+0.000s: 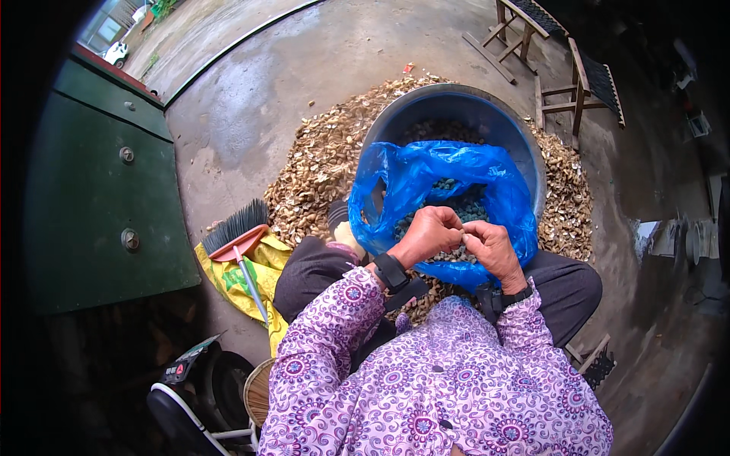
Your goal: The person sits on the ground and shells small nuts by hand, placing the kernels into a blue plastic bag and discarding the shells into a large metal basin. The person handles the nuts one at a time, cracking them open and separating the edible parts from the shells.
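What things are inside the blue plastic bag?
Inside the blue plastic bag, small kernels show. Deeper layers, and parts behind its folds, the left hand and right hand, are covered.

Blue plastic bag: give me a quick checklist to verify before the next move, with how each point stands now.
1. Hands together over the bag: ok; left hand and right hand meet above the blue plastic bag.
2. Bag mouth open: ok; small pieces show inside.
3. Item held between the hands: cannot tell; too small and partly hidden.
4. Surroundings of the metal basin free of shells: not ok; they lie heaped on both sides.
5. Broom away from the hands: ok; it lies on the yellow sack.
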Demonstrator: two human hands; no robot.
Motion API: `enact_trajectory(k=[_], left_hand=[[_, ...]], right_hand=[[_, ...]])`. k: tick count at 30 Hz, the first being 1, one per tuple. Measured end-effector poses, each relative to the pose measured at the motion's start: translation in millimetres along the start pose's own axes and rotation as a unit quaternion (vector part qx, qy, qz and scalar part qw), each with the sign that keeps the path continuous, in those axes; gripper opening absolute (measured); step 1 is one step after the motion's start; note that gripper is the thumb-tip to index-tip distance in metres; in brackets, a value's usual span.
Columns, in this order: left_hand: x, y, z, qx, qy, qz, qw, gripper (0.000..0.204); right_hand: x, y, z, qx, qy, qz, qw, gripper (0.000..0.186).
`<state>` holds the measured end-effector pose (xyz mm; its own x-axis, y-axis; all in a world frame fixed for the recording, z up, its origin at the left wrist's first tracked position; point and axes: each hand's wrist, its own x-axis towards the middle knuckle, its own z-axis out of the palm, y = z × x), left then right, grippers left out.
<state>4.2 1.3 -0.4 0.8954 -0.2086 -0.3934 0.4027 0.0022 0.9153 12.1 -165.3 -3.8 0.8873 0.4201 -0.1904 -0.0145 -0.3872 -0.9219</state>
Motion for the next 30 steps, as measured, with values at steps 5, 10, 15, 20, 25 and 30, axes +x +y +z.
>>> enact_trajectory(k=[5,10,15,20,25,30], left_hand=[[-1,3,1,-0.003,-0.015,0.007,1.0,0.011],[-1,5,1,0.008,-0.02,0.003,1.0,0.011],[-3,8,0,0.015,-0.038,0.003,0.999,0.01],[0,0,2,0.007,-0.016,0.006,1.0,0.008],[-2,9,5,-0.019,-0.002,-0.024,1.0,0.011],[-2,6,8,-0.146,0.024,-0.055,0.988,0.011]], right_hand=[[-1,-3,-2,-0.004,-0.003,-0.015,1.0,0.017],[-3,-9,-3,-0.026,0.001,-0.028,0.999,0.016],[-5,-15,-3,-0.036,0.0,-0.032,0.999,0.015],[-6,-12,8,-0.078,0.064,-0.095,0.99,0.013],[-4,-8,14,-0.121,0.117,-0.127,0.977,0.012],[-4,-5,16,0.059,0.134,0.0,0.989,0.012]])
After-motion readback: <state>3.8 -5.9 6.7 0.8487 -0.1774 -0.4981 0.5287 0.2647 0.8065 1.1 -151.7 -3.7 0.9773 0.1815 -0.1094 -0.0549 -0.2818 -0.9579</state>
